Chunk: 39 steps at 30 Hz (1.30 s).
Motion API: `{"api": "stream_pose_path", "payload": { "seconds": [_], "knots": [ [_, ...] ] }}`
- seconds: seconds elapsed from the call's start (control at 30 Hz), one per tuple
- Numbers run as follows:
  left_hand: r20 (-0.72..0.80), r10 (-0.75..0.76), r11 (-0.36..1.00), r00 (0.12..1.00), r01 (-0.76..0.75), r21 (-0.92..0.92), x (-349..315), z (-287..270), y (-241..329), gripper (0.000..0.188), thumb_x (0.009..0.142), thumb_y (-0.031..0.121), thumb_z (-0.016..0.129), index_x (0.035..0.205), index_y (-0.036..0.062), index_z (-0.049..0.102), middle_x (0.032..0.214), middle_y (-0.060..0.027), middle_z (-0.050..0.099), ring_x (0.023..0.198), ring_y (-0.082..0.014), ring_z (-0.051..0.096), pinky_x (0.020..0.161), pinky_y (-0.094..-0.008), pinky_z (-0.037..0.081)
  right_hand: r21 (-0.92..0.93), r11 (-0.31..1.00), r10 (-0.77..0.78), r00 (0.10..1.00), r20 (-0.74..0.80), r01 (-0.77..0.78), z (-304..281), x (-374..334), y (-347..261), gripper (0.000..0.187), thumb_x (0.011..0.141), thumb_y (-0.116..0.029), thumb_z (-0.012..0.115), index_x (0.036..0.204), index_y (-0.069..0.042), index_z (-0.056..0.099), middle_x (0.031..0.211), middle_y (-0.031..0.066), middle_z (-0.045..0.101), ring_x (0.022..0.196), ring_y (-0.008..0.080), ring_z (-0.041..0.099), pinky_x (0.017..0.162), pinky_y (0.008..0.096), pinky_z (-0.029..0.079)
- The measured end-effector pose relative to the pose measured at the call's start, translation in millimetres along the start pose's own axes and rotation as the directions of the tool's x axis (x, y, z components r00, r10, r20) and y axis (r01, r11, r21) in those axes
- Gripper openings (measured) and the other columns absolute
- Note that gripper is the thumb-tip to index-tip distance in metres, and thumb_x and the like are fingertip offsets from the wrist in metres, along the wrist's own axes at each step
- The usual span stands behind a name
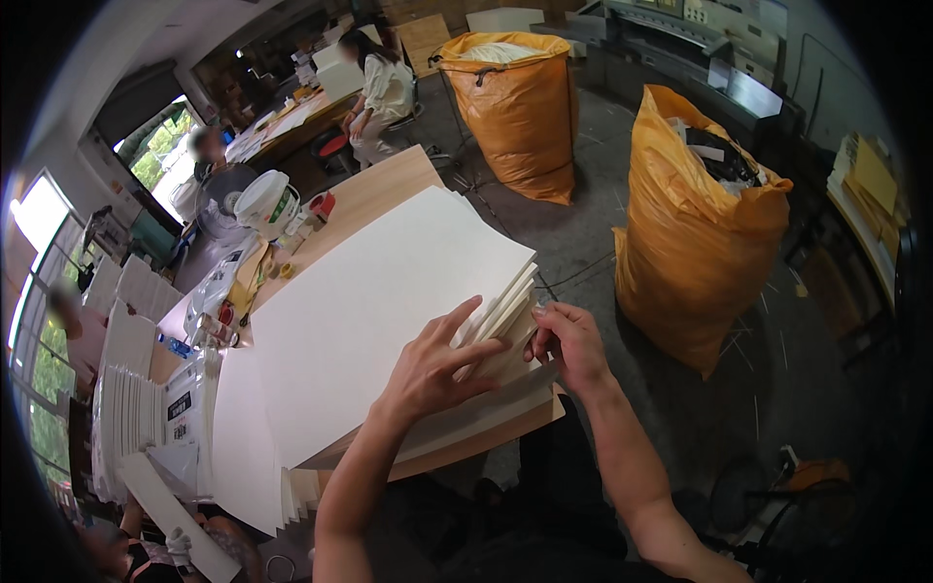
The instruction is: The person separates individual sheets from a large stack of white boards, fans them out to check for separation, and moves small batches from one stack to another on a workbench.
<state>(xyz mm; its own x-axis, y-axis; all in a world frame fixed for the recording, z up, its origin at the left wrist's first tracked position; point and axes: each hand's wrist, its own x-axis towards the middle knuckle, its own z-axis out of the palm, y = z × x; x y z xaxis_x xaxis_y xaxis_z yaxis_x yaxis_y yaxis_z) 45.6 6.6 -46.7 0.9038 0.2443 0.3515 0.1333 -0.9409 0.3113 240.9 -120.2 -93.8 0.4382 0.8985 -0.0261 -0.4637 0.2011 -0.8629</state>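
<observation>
A stack of large white sheets [389, 291] lies on the wooden table in front of me, its near right corner fanned into several layers. My left hand [437, 361] is at that corner, fingers spread, some over the top sheet and some along the layered edges. Just right of it, my right hand [571, 345] is closed, with thumb and forefinger pinched beside the corner. A small, pale, shiny bit shows at its fingertips; I cannot make out what it is. Below the hands, lower sheets jut toward me over the table edge.
Two orange sacks [510, 117] [690, 223] stand on the dark floor to the right. On the table are a white bucket [264, 202], a red tape roll [322, 204] and a bottle [175, 345]. More stacked sheets [126, 408] stand at left. Several other people work nearby.
</observation>
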Motion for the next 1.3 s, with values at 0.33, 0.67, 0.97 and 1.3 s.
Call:
{"api": "stream_pose_path", "payload": {
  "seconds": [0.33,0.67,0.97,1.3],
  "knots": [
    [-0.024,0.021,0.998,0.999,-0.022,-0.051,2,3,-4,0.054,0.071,0.022,0.092,0.12,0.0334,0.073,0.151,-0.0151,0.054,0.122,-0.0367,0.065,0.096,-0.0433,0.058,-0.808,0.481,-0.705,0.698,-0.127,0.34,-19,-31,33,0.024,0.098,-0.021,0.062,0.08,-0.005,0.06,0.081,0.0094,0.064,0.081,0.0246,0.068,0.068,0.0357,0.053],
    [0.159,0.143,0.947,0.977,-0.181,0.264,-18,31,0,0.076,0.094,0.045,0.07,0.16,0.0455,0.033,0.173,-0.0135,0.015,0.157,-0.0426,0.021,0.117,-0.0771,0.022,-0.858,0.178,0.017,0.87,0.492,0.482,0,-34,27,0.052,0.091,-0.039,0.07,0.134,-0.011,0.066,0.136,0.0192,0.064,0.138,0.0388,0.048,0.121,0.054,0.026],
    [-0.279,-0.322,0.68,0.905,0.426,0.597,-152,3,-3,0.084,0.076,0.022,0.081,0.153,0.0127,0.05,0.158,-0.015,0.045,0.147,-0.0361,0.042,0.121,-0.07,0.026,-0.9,0.277,0.045,0.93,0.364,0.338,21,-41,9,0.062,0.087,-0.05,0.075,0.127,-0.003,0.07,0.137,0.0246,0.061,0.134,0.0447,0.046,0.116,0.0501,0.033],
    [-0.175,-0.09,0.72,0.98,0.185,0.669,-186,-46,-19,0.036,0.071,0.025,0.078,0.098,0.0031,0.071,0.086,-0.0067,0.067,0.079,-0.0219,0.067,0.087,-0.0383,0.059,-0.877,0.018,-0.082,0.874,0.478,0.481,2,-39,52,0.056,0.082,-0.046,0.083,0.113,-0.001,0.074,0.108,0.0188,0.074,0.108,0.041,0.066,0.095,0.0499,0.049]
  ]
}}
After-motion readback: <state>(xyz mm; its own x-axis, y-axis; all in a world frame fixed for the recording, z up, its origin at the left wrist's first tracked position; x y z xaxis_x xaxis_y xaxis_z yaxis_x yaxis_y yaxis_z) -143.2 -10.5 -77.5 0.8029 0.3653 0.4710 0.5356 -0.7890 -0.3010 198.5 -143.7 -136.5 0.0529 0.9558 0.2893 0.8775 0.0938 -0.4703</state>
